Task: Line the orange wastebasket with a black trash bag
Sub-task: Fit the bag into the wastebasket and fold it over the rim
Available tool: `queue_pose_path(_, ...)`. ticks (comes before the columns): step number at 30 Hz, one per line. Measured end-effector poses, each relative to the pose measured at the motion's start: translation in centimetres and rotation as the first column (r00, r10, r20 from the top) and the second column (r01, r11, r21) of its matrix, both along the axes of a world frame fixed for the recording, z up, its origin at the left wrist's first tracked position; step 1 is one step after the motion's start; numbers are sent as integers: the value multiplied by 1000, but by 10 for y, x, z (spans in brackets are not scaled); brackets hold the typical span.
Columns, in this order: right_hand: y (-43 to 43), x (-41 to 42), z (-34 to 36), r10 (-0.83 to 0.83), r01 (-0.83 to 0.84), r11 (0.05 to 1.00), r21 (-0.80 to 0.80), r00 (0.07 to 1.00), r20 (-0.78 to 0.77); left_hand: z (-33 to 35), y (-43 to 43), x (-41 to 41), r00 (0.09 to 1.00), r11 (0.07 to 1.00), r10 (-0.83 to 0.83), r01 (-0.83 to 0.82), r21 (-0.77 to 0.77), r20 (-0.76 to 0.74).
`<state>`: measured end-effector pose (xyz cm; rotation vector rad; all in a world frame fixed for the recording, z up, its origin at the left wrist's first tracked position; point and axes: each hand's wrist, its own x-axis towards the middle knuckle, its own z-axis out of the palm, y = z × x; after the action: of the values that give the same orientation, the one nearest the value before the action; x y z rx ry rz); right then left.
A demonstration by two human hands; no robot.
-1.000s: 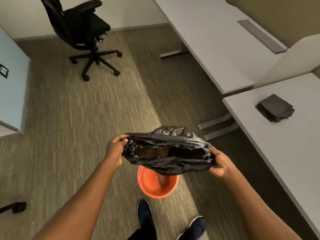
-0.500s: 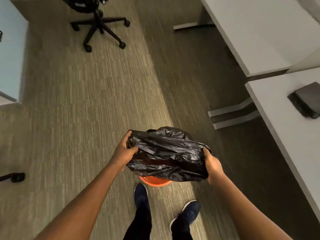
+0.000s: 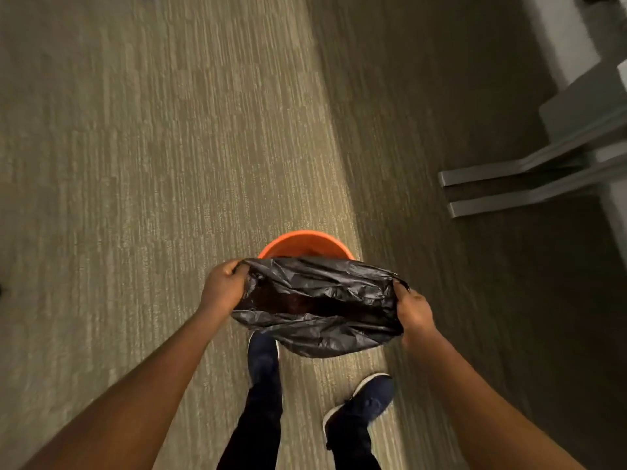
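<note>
Striped grey-green carpet point(image 3: 135, 147) runs under me, a band of light falling down its middle and shadow darkening the floor to the right. I am standing, looking almost straight down.

Farthest left, my left hand point(image 3: 222, 288) is closed on the left side of the black trash bag point(image 3: 322, 307), fingers curled over the bunched rim with the thumb pinching from the near side. The bag's mouth is stretched wide between my hands and open toward me, and its dark inside shows as a long slot. The gathered body of the bag sags below the near lip, above my left shoe point(image 3: 263, 354).

Past the far lip of the bag, the orange wastebasket point(image 3: 305, 244) stands upright on the carpet. Only the far arc of its rim shows, because the bag hides the rest. I cannot tell whether the plastic is touching the rim yet.

My right hand point(image 3: 412, 312) grips the right side of the bag's rim the same way, closed tight on the gathered plastic, above my right shoe point(image 3: 368, 398). Further right, in the shadow, lie the grey metal feet of a desk point(image 3: 529, 181).

To do this well, I judge I should centre the mouth over the basket, let the loose body drop inside first, and keep even tension on both sides. Then I can fold the rim outward over the orange edge all the way round without trapping air beneath.
</note>
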<state>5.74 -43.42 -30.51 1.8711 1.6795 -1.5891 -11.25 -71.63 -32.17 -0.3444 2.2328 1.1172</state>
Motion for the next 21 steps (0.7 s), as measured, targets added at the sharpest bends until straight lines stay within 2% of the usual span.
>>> queue_pose_path(3,7,-5,-36,19,-18,1000,17,1000,-4,-40,-5,-7,991,992,117,-121,45,70)
queue_pose_path(9,23,-31,-103,-10,10,1000,10,1000,0,-105,3,-36,969,974,218,-224,33,118)
queue_pose_path(15,43,-75,-152,6,-8,997,72,1000,27,-144,19,-76,949,957,277,-287,50,153)
queue_pose_path(18,53,-98,-168,-60,59,997,50,998,13,-158,30,-96,917,921,350,-374,111,191)
queue_pose_path(21,60,-115,-185,-59,58,997,60,998,23,-174,38,-112,903,913,388,-404,56,186)
